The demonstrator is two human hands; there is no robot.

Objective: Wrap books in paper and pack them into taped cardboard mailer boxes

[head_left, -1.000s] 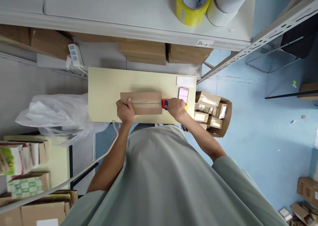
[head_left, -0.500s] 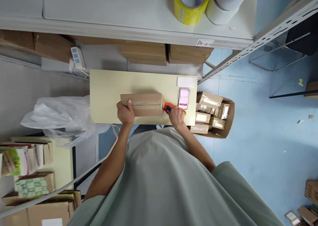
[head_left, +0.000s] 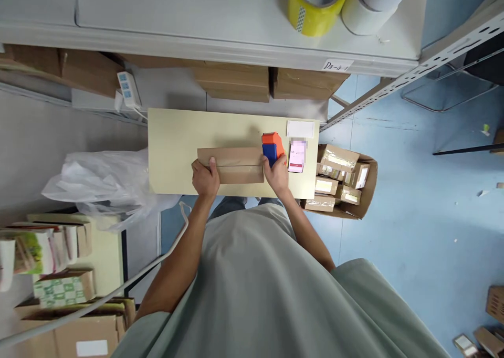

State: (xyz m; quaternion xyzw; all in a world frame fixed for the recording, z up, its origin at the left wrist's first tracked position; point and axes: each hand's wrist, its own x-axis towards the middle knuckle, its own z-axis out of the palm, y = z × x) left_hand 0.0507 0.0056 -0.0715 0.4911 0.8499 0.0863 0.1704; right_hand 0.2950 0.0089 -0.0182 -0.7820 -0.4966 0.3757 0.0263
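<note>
A long brown cardboard box (head_left: 240, 173) lies on the pale yellow table (head_left: 177, 132), a seam running lengthwise along its top. My left hand (head_left: 206, 177) grips its left end, thumb on top. In my right hand (head_left: 277, 174) is an orange and blue tape dispenser (head_left: 272, 147), held upright at the box's right end. Just right of the dispenser lies a phone (head_left: 297, 156) with a pink screen, and a white card (head_left: 300, 129) is above it.
Right of the table stands an open carton (head_left: 369, 190) of small taped boxes. A grey shelf (head_left: 177, 11) with yellow tape (head_left: 315, 17) crosses the top. Clear plastic (head_left: 98, 177) bulges at the left. A white hose (head_left: 129, 279) runs at lower left.
My right hand has raised and turned the tape dispenser, which was low beside the box's right end. My left hand still holds the box. The view has shifted slightly.
</note>
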